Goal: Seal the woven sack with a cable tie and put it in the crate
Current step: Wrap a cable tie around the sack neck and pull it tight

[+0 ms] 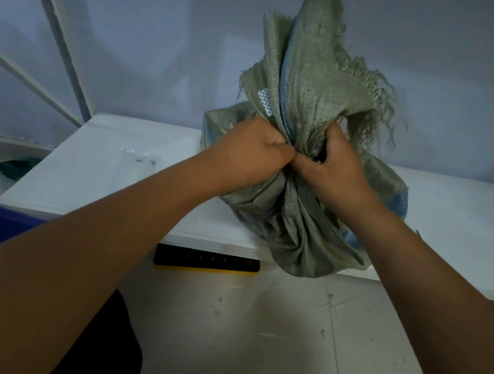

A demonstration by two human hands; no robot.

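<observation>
- Woven sack (297,207): grey-green weave, blue inner edge strip, frayed threads along the open rim, small dotted white label near the neck.
- Orientation: long axis upright; gathered mouth points to 12 o'clock, bulging body at 6 o'clock.
- Location: sack rests on the white shelf (131,175), overhanging its front edge.
- Left hand (254,152): fist closed on the neck from 9 o'clock.
- Right hand (333,165): fingers curled round the neck from 3 o'clock, touching the left hand.
- Cable tie: cannot be made out.

The grey-green woven sack (298,224) sits upright on the white shelf's front edge, its bottom overhanging slightly. Its neck is bunched tight, the frayed mouth (blue-lined inside) standing up above.
</observation>
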